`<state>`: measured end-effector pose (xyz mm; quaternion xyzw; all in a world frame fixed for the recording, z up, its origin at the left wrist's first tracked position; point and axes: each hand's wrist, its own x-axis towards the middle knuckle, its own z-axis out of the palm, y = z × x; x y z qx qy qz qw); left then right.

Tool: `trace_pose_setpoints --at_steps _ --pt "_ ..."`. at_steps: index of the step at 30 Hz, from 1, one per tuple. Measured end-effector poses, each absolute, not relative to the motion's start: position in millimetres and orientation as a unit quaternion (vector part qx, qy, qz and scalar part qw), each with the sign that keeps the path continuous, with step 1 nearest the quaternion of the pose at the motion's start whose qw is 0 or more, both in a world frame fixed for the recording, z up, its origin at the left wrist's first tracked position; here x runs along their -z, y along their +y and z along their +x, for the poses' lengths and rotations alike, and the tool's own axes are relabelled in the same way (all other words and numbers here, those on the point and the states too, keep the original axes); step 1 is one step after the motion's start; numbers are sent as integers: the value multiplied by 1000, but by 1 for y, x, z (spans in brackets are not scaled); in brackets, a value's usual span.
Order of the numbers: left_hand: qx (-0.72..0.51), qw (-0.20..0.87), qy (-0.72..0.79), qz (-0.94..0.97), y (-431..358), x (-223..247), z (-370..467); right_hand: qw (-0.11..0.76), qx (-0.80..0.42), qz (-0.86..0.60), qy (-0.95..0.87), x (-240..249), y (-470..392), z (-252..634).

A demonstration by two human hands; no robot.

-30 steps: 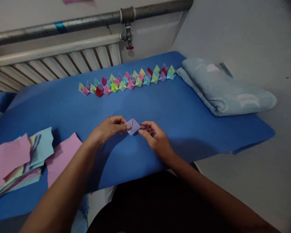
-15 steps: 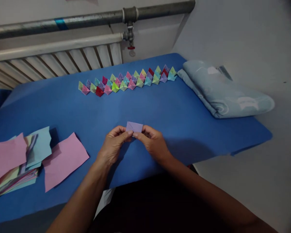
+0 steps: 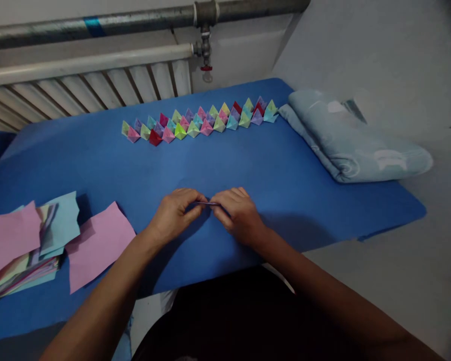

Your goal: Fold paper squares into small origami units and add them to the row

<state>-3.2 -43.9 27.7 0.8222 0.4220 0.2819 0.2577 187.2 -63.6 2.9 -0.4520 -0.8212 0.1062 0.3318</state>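
Note:
A small folded piece of purple paper (image 3: 209,203) is held edge-on between my two hands, so only a thin line of it shows. My left hand (image 3: 177,213) pinches its left end between thumb and fingers. On its right end, the thumb and fingers of my right hand (image 3: 240,213) are closed, hiding most of that side. Both hands are just above the blue table cover (image 3: 195,265). Beyond them stand rows of small folded paper boats (image 3: 193,129) in pink, green, blue, purple and red.
At the left lies a stack of coloured paper sheets (image 3: 13,235), with a single pink sheet (image 3: 101,245) beside it. A folded grey-blue blanket (image 3: 353,145) rests at the right by the wall. Behind the table are a white radiator (image 3: 90,87) and a metal pipe (image 3: 143,21).
The purple paper has turned from showing its flat face to lying edge-on. Both hands have rolled over so their backs and fingers face up more. The view has shifted slightly.

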Motion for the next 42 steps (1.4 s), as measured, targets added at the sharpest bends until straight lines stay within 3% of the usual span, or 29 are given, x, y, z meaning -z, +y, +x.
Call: trace_pose_setpoints --at_steps 4,7,16,32,42 --pt "-308 5 380 872 -52 -6 2 270 33 -401 -875 3 -55 191" --pt "-262 -75 392 879 -61 3 2 234 52 -365 -900 8 -54 191" --pt "-225 -6 394 891 -85 6 -6 134 -25 -327 -935 16 -64 207" --pt "-142 60 307 939 -58 1 -13 131 -92 -322 -933 12 -62 212" --pt "-199 115 321 919 -58 6 -15 159 -93 -382 -905 10 -74 210"
